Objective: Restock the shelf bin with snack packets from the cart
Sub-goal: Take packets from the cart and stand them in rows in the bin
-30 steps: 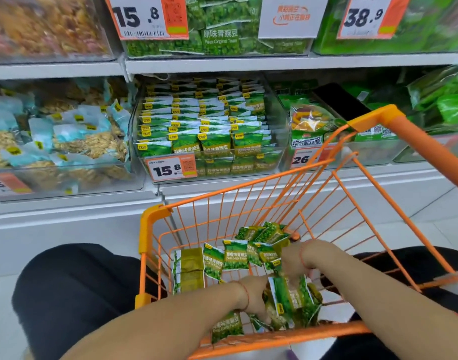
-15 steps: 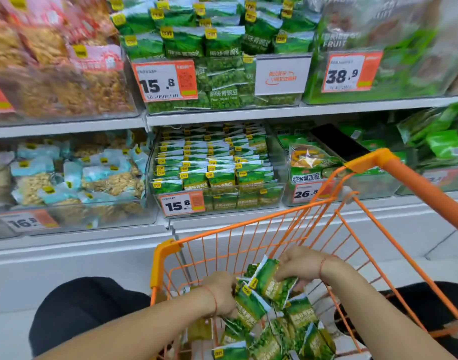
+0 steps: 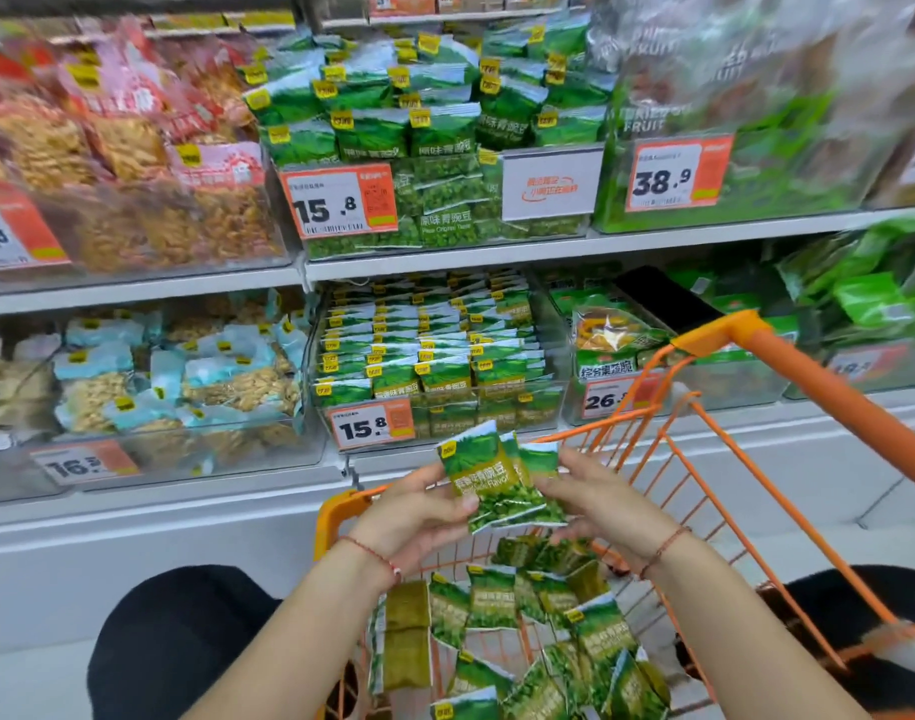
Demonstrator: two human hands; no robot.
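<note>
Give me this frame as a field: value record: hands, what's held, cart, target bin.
left hand: grips the held packets from the left
right hand: holds the same packets from the right
held packets: small green bunch, lifted above the cart
cart: orange wire, more green packets loose inside
shelf bin: clear, 15.8 price tag, rows of matching green packets, directly beyond the hands
</note>
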